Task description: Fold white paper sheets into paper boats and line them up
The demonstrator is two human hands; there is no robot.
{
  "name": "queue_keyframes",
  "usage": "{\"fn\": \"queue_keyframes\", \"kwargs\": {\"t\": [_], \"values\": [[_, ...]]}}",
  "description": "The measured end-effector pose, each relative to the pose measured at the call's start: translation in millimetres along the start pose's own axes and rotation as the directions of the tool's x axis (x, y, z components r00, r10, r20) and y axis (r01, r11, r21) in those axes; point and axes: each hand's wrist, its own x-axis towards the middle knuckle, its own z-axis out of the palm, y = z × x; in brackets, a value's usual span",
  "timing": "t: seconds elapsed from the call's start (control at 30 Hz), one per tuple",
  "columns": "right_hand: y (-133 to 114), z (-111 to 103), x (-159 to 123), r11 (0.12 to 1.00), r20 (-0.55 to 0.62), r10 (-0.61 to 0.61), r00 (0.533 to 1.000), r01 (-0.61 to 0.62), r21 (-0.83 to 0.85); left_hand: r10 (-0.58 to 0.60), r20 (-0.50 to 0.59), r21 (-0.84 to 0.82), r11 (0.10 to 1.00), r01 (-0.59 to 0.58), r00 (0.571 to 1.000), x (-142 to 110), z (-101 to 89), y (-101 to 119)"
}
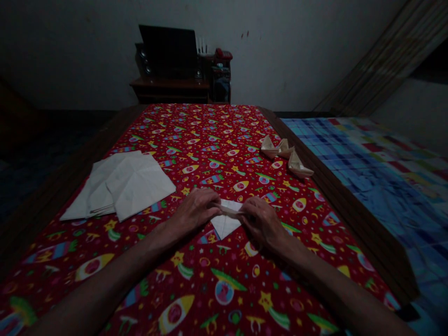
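In the middle of the table, a partly folded sheet of white paper [226, 226] lies with one point toward me. My left hand [200, 205] pinches its left edge, fingers closed. On the opposite side my right hand [261, 217] grips the right edge between thumb and fingers. A raised fold runs across the paper between the two hands. To the left rests a stack of creased white paper sheets [140, 182], overlapping and slightly fanned. Folded paper shapes [276, 147] with pointed ends sit at the right, one more [298, 166] close beside them.
A red patterned cloth [224, 275] covers the table, whose dark wooden edge [378, 238] shows at the right. Beyond the far end stand a dark monitor [170, 50] and a red telephone [223, 54]. A blue checked covering [350, 163] spreads beside the table.
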Motion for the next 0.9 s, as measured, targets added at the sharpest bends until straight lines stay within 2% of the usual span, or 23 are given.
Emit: {"fn": "queue_keyframes", "kwargs": {"t": [0.1, 0.2, 0.33, 0.47, 0.57, 0.67, 0.83, 0.9], "values": [[1, 1, -2, 0.990, 0.004, -0.071, 0.997, 0.071, -0.125, 0.047, -0.027, 0.049, 0.998, -0.046, 0.999, -5, -4.3, 4], [0, -1, -3, 0.943, 0.027, -0.193, 0.981, 0.193, -0.270, 0.144, 0.004, 0.222, 0.965, -0.141, 0.990, -13, -5.9, 6], [-3, -9, -6, 0.896, 0.116, -0.297, 0.948, 0.319, -0.308, 0.230, 0.073, 0.361, 0.901, -0.241, 0.970, -24, -6.1, 6], [-8, -17, -10, 0.880, 0.204, -0.323, 0.924, 0.373, -0.295, 0.245, 0.114, 0.390, 0.880, -0.270, 0.963, -32, -7.1, 6], [-10, -17, -14, 0.878, 0.237, -0.304, 0.923, 0.368, -0.305, 0.229, 0.154, 0.423, 0.864, -0.274, 0.961, -40, -7.9, 10], [-12, -14, -18, 0.874, 0.240, -0.281, 0.929, 0.351, -0.337, 0.171, 0.152, 0.447, 0.867, -0.222, 0.973, -50, -4.5, 18], [-21, -13, -22, 0.835, 0.254, -0.342, 0.905, 0.417, -0.360, 0.195, 0.210, 0.313, 0.915, -0.255, 0.958, -59, 9.5, 39], [-24, -16, -25, 0.848, 0.276, -0.333, 0.902, 0.414, -0.330, 0.190, 0.217, 0.279, 0.928, -0.247, 0.958, -58, 12.5, 45]]}}
